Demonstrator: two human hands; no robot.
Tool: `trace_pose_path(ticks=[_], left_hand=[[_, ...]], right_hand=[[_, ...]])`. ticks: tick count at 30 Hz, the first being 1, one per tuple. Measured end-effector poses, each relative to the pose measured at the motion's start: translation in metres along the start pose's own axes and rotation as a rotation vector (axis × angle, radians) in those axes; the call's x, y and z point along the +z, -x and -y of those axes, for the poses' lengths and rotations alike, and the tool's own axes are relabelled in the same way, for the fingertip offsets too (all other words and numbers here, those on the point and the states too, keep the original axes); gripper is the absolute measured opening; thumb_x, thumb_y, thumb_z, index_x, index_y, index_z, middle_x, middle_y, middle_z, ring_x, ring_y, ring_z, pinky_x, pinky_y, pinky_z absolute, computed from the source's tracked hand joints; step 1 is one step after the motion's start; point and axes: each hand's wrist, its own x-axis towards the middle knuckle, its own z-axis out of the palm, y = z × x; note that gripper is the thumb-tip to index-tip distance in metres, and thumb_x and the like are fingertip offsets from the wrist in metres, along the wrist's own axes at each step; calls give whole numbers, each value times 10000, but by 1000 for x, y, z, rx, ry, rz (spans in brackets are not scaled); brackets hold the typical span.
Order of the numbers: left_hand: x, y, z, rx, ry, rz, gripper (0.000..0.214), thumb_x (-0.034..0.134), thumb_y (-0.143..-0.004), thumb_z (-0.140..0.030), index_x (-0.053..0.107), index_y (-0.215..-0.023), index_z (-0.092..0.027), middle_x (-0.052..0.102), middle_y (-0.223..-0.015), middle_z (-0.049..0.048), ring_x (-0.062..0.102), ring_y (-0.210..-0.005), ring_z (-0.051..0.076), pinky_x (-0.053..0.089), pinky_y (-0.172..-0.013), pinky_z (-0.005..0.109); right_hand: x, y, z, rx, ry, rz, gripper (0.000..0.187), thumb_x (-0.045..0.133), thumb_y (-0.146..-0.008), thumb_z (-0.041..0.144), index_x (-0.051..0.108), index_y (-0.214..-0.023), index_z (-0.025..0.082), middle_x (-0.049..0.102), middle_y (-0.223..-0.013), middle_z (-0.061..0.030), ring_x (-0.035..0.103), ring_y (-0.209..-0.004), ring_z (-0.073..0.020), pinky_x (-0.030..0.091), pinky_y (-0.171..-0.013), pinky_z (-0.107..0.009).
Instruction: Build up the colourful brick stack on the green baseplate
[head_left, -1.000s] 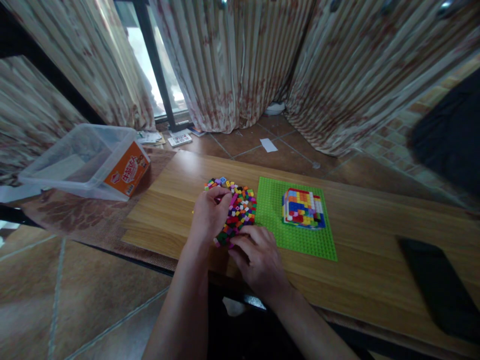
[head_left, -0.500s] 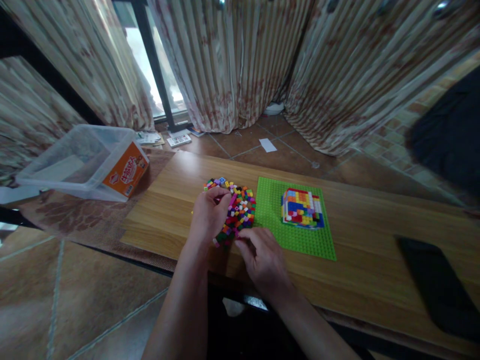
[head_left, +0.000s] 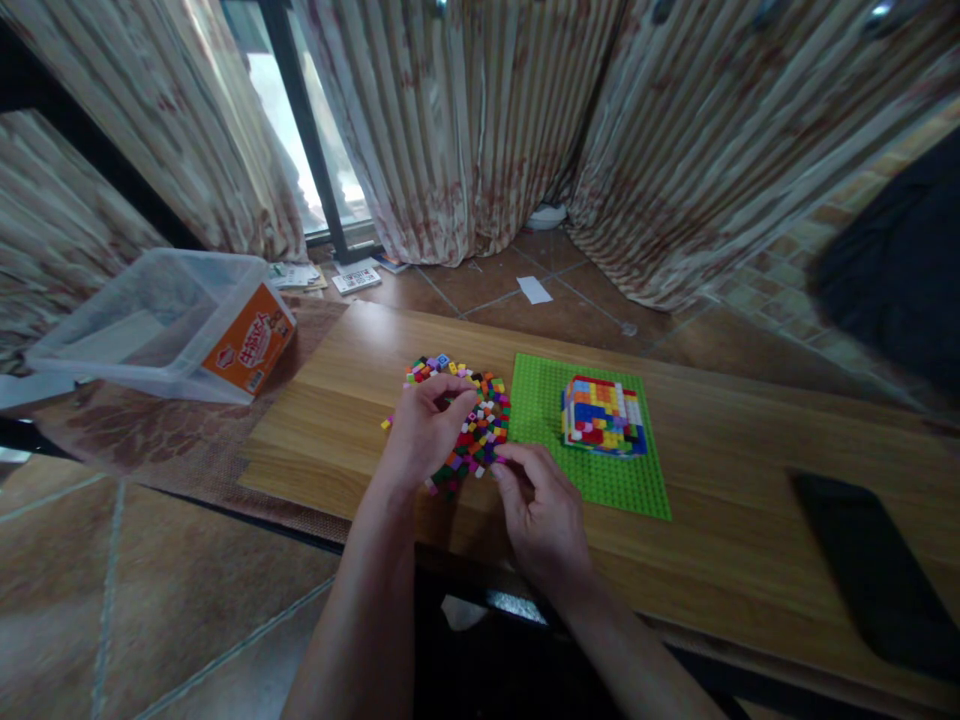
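Note:
A pile of small multicoloured toy bricks (head_left: 487, 425) lies on the wooden tabletop. Over its left side my left hand (head_left: 431, 430) is closed in a pinch, and whatever its fingertips hold is hidden. My right hand (head_left: 544, 510) pinches a small pink toy brick (head_left: 499, 459) at the pile's near right edge. Right of the pile lies a green studded baseplate (head_left: 536, 400), its left edge close to the bricks. On the baseplate stands a blocky, many-coloured brick build (head_left: 604, 415), with neither hand touching it.
A clear plastic bin (head_left: 157, 320) with an orange label stands left of the wooden board (head_left: 315, 420). A dark flat phone-like object (head_left: 870, 560) lies at the right. Papers (head_left: 357, 280) and a white sheet (head_left: 535, 290) are beyond the table, before curtains.
Both hands have shifted slightly to the right, my right hand also a little away from the left. The magenta piece by my left fingertips no longer shows.

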Motion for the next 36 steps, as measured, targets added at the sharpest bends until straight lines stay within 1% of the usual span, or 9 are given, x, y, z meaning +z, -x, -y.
trace_pose_path(ticks=[2, 6, 8, 11, 14, 17, 23, 32, 36], left_hand=[[-1, 3, -4, -6, 38, 106, 201, 672, -772, -319, 703, -852, -137, 682, -795, 22, 582, -710, 129, 462, -666, 235], [-1, 10, -11, -39, 62, 407, 262, 703, -778, -357, 700, -923, -139, 676, -803, 29, 583, -681, 126, 463, -613, 233], [0, 14, -13, -58, 85, 530, 264, 729, -767, -344, 694, -934, -143, 670, -791, 23, 580, -672, 119, 451, -595, 222], [4, 16, -15, -59, 119, 619, 214, 741, -768, -314, 683, -891, -148, 667, -772, 15, 584, -682, 111, 450, -612, 214], [5, 16, -17, -38, 121, 582, 176, 712, -805, -308, 675, -862, -146, 643, -720, -3, 548, -619, 90, 426, -579, 204], [5, 16, -18, -7, 124, 526, 157, 711, -806, -283, 670, -855, -139, 617, -678, -20, 510, -567, 75, 400, -545, 196], [5, 17, -18, 0, 117, 575, 141, 703, -821, -270, 670, -869, -142, 624, -676, -16, 505, -560, 74, 393, -543, 195], [5, 17, -21, 69, 33, 563, 146, 648, -857, -289, 665, -848, -144, 610, -704, -1, 498, -595, 89, 388, -555, 204], [4, 18, -23, 115, -43, 558, 137, 623, -867, -268, 666, -815, -149, 597, -702, -4, 493, -606, 91, 396, -575, 206]], right_hand=[[-2, -2, -1, 89, -81, -43, 118, 571, -934, 252, 670, -991, 222, 699, -925, -43, 670, -840, -177, 560, -758, -318], [-7, -8, 0, 330, -401, -167, 136, 665, -876, 345, 681, -951, 232, 715, -870, -27, 677, -735, -170, 582, -649, -312], [-9, -12, 1, 401, -533, -225, 150, 726, -824, 351, 703, -913, 233, 726, -854, -17, 672, -707, -159, 580, -618, -297], [-12, -16, 1, 455, -710, -273, 157, 792, -754, 328, 733, -870, 240, 734, -850, -1, 664, -692, -138, 563, -604, -271], [-11, -17, -1, 480, -832, -293, 179, 832, -702, 304, 747, -848, 244, 726, -811, 13, 640, -662, -120, 538, -599, -259], [-10, -17, -3, 482, -861, -290, 185, 842, -688, 299, 753, -840, 242, 716, -764, 17, 622, -653, -115, 528, -619, -265], [-12, -16, -2, 498, -874, -273, 199, 845, -687, 303, 753, -854, 243, 722, -740, 21, 645, -641, -120, 552, -613, -272], [-13, -13, -4, 526, -832, -214, 184, 817, -728, 321, 756, -871, 222, 732, -733, 5, 648, -599, -117, 566, -561, -259], [-13, -15, 0, 558, -907, -180, 202, 834, -694, 342, 751, -824, 212, 708, -673, 14, 626, -565, -110, 539, -531, -240]])
